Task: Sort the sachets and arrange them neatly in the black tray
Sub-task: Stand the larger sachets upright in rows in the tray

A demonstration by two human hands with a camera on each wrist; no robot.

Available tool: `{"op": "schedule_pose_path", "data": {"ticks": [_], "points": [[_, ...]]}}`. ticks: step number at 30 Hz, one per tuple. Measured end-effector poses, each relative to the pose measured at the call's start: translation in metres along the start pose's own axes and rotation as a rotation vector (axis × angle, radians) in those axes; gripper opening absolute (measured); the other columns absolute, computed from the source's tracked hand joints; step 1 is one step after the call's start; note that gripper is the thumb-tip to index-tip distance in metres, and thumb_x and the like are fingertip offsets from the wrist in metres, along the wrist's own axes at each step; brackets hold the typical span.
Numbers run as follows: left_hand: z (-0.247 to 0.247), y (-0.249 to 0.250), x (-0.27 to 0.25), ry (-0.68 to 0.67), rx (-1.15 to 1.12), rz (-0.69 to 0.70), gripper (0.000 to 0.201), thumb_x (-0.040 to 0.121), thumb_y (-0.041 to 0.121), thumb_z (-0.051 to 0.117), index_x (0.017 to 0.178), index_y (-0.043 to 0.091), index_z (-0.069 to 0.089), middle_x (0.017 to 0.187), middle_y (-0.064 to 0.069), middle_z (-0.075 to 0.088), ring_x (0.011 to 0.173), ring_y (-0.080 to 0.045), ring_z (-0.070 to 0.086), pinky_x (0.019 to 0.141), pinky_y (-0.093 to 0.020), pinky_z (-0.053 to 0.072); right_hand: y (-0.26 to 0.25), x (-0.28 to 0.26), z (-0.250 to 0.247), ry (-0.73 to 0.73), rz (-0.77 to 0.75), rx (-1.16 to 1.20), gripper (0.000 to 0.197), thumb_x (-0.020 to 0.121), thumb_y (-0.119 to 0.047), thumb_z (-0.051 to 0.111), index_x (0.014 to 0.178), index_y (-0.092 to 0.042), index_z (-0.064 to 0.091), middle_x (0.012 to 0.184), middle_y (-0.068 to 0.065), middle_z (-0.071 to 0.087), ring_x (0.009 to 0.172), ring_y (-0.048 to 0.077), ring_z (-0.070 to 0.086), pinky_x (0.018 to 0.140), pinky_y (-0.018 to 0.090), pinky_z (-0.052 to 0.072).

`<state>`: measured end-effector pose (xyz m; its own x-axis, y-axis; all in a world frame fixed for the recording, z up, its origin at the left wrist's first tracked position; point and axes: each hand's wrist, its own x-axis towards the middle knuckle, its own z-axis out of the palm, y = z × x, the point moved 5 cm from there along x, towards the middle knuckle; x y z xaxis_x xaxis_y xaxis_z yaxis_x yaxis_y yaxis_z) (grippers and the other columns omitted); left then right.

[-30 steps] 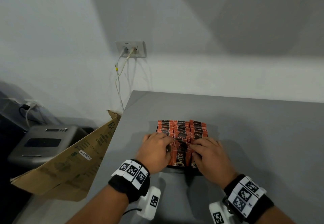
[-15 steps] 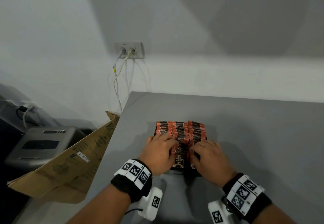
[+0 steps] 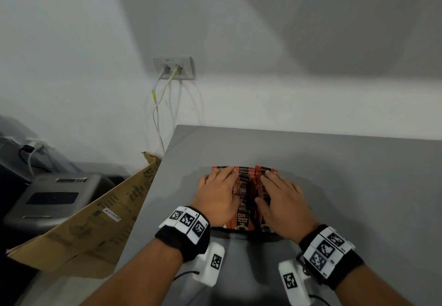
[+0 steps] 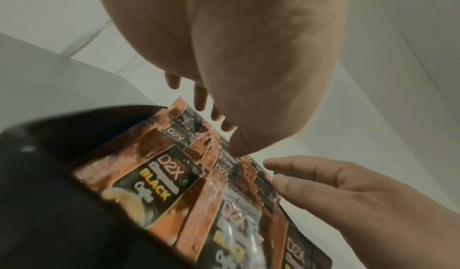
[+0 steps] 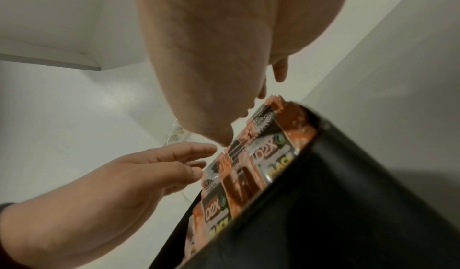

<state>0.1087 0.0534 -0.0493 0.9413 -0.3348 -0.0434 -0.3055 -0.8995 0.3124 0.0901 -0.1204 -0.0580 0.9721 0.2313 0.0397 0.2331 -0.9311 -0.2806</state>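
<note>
Orange-and-black coffee sachets [image 3: 244,187] stand upright in rows inside the black tray [image 3: 239,232] on the grey table [image 3: 346,186]. My left hand [image 3: 218,194] lies flat over the left rows, fingers straight and pointing to the far end. My right hand [image 3: 278,195] lies flat over the right rows the same way. The middle row shows between the hands. In the left wrist view the sachets [image 4: 174,176] lean in the tray [image 4: 49,194] under my left fingers [image 4: 200,100]. The right wrist view shows the sachets [image 5: 261,155] against the tray wall [image 5: 348,194].
A flattened cardboard box [image 3: 95,214] leans off the table's left edge, with a grey device [image 3: 55,198] beyond it. A wall socket [image 3: 173,67] with cables sits above the table's far left corner. The table's right side and far side are bare grey surface.
Both hands have slid forward over the sachet rows toward the far end of the tray, and their fingers have stretched out flatter. The front sachets now show more.
</note>
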Motion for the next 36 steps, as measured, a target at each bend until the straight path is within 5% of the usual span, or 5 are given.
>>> {"op": "schedule_pose_path", "data": {"ticks": [7,24,28,31,36], "points": [[0.003,-0.007,0.017,-0.074,0.034,-0.063,0.064,0.099,0.039,0.039,0.157,0.021,0.019,0.166,0.000,0.015,0.154,-0.022,0.005,0.123,-0.052,0.003,0.000,0.016,0.001,-0.117,0.032,-0.040,0.067,0.102,-0.056,0.032,0.157,-0.019,0.025,0.166,0.001,0.023,0.154,0.018,0.014,0.125,0.039,0.009],[0.002,0.002,0.014,-0.117,0.013,-0.040,0.069,0.095,0.038,0.042,0.158,0.032,0.012,0.168,0.000,-0.001,0.154,-0.025,-0.011,0.121,-0.055,-0.010,0.001,0.018,0.000,-0.131,0.045,-0.042,0.074,0.100,-0.063,0.026,0.159,-0.021,0.012,0.169,0.005,0.006,0.156,0.023,0.001,0.125,0.044,0.003],[-0.015,-0.027,0.001,0.056,-0.292,-0.257,0.067,0.096,0.039,0.049,0.156,0.026,0.021,0.164,0.001,0.019,0.152,-0.024,0.012,0.123,-0.050,0.013,0.016,0.007,-0.016,-0.066,0.154,0.190,0.062,0.100,-0.055,0.039,0.154,-0.024,0.029,0.164,0.001,0.024,0.151,0.021,0.019,0.121,0.038,0.017],[-0.007,-0.055,-0.018,0.035,-0.602,-0.468,0.049,0.093,0.033,0.061,0.139,0.022,0.046,0.137,0.003,0.054,0.125,-0.017,0.053,0.107,-0.043,0.045,0.033,-0.010,-0.023,0.006,0.302,0.437,0.040,0.099,-0.035,0.057,0.136,-0.019,0.054,0.134,0.000,0.057,0.111,0.011,0.053,0.096,0.023,0.041],[0.009,-0.065,-0.032,0.019,-0.781,-0.528,0.025,0.080,0.019,0.059,0.102,0.028,0.066,0.103,0.007,0.074,0.095,-0.013,0.070,0.091,-0.046,0.056,0.040,-0.023,-0.005,-0.056,0.417,0.603,0.012,0.097,-0.017,0.062,0.106,-0.025,0.062,0.110,-0.006,0.067,0.088,-0.006,0.057,0.069,0.009,0.039]]}}
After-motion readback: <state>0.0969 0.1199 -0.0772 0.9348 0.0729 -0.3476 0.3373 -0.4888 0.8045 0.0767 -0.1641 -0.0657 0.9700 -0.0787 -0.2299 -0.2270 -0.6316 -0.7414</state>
